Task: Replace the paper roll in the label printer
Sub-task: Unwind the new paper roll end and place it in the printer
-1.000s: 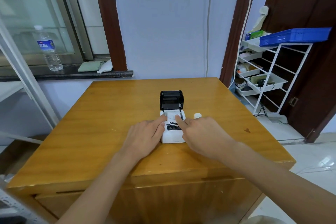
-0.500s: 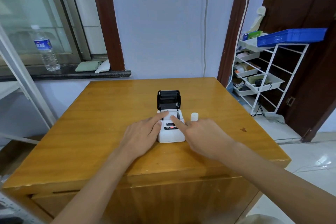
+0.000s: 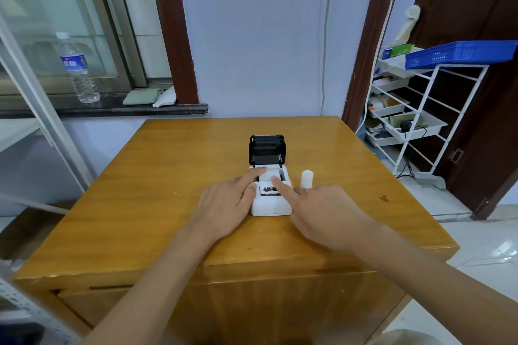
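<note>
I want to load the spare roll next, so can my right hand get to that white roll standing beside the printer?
Probably yes. The white paper roll stands upright on the table, just past the right hand, and nothing lies between them. The label printer sits to its left, out of the way.

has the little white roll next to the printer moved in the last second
No. The white roll stands upright just right of the printer, as before; only the camera shifted.
</note>
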